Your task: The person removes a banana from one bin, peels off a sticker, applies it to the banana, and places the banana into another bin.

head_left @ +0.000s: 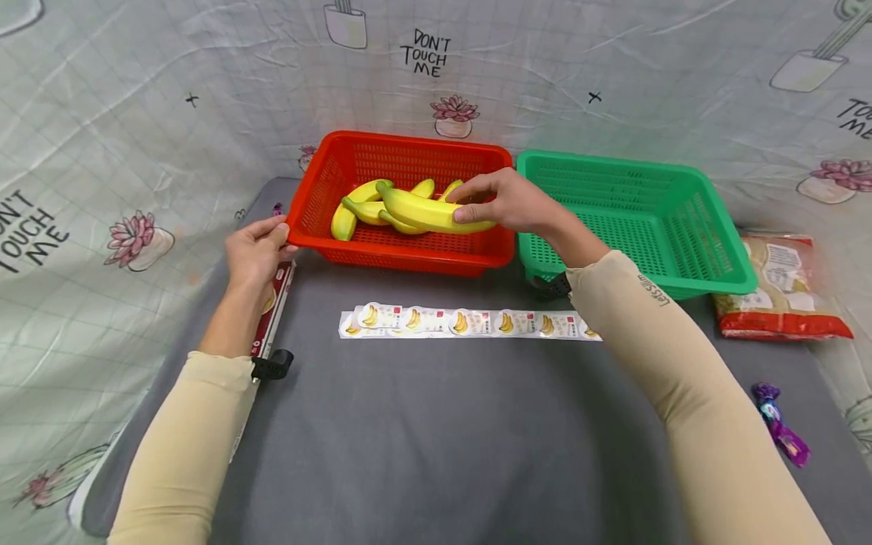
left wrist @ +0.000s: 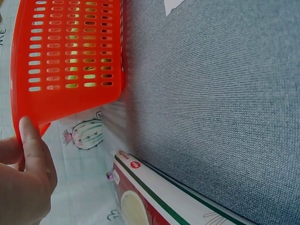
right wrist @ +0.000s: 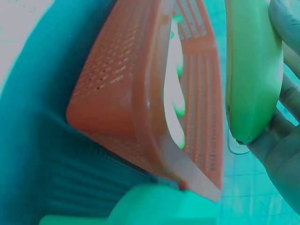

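a: what was the right hand (head_left: 511, 203) doing?

b: its fingers (head_left: 477, 214) were curled round a banana (head_left: 429, 214), holding it just above the red basket (head_left: 409, 253). in the right wrist view the banana (right wrist: 253, 70) sat between fingers and thumb, beside the basket's rim.

a: and the left hand (head_left: 255, 250)?

b: it gripped the red basket's near left corner, thumb (left wrist: 33, 140) on the rim. the fingers were wrapped on the edge, not loose.

a: what else lay in that basket?

b: more bananas (head_left: 354, 210), under the held one.

a: around it?

b: a green basket (head_left: 640, 219) touched its right side. a sticker strip (head_left: 470, 323) lay on the grey table (head_left: 443, 439) in front, a long box (head_left: 272, 318) by the left wrist, a packet (head_left: 783, 288) and a purple candy (head_left: 780, 424) off to the right.
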`<state>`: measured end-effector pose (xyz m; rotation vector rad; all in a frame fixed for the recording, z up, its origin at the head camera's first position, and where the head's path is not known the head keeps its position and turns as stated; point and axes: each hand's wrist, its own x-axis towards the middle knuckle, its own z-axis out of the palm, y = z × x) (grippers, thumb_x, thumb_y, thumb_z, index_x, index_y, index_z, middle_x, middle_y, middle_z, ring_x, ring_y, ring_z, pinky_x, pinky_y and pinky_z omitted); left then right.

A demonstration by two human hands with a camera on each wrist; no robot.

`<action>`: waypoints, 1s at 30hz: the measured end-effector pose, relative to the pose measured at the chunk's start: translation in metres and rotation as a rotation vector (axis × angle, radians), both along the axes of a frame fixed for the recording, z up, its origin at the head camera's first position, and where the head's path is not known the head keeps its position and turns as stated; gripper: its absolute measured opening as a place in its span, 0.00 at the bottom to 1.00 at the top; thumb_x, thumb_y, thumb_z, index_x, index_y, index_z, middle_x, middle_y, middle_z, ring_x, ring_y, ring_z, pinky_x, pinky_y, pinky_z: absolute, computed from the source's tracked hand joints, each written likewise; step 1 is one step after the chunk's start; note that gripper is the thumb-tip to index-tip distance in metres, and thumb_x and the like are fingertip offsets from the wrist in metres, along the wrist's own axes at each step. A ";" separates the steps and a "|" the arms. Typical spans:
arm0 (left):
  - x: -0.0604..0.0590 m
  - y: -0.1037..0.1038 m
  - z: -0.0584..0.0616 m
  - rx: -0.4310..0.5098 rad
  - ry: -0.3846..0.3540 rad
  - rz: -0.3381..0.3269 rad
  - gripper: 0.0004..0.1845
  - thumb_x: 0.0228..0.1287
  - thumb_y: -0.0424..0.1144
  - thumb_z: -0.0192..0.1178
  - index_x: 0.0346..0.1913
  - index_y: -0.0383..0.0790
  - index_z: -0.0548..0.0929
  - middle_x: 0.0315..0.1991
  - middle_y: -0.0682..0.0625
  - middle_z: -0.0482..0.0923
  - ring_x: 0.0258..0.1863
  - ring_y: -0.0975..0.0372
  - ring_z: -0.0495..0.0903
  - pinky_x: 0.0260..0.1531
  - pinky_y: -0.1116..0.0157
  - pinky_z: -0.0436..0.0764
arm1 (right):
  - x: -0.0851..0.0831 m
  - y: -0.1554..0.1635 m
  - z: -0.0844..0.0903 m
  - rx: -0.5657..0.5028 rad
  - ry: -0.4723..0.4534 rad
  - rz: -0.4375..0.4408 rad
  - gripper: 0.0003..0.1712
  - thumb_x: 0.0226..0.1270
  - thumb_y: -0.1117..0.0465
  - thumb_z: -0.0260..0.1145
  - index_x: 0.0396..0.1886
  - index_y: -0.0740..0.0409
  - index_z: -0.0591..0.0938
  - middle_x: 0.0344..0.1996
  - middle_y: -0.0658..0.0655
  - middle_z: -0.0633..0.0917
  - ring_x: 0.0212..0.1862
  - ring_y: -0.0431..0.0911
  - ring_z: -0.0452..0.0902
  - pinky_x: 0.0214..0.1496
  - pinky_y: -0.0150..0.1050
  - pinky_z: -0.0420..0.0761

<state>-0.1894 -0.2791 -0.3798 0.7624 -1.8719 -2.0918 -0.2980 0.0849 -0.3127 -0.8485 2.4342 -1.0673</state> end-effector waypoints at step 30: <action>0.001 0.003 -0.006 0.089 0.030 0.056 0.22 0.72 0.33 0.61 0.67 0.35 0.78 0.42 0.52 0.79 0.24 0.68 0.81 0.28 0.75 0.84 | 0.148 0.081 -0.110 -0.136 -0.030 0.206 0.18 0.58 0.56 0.79 0.49 0.49 0.90 0.45 0.48 0.89 0.46 0.40 0.81 0.51 0.37 0.80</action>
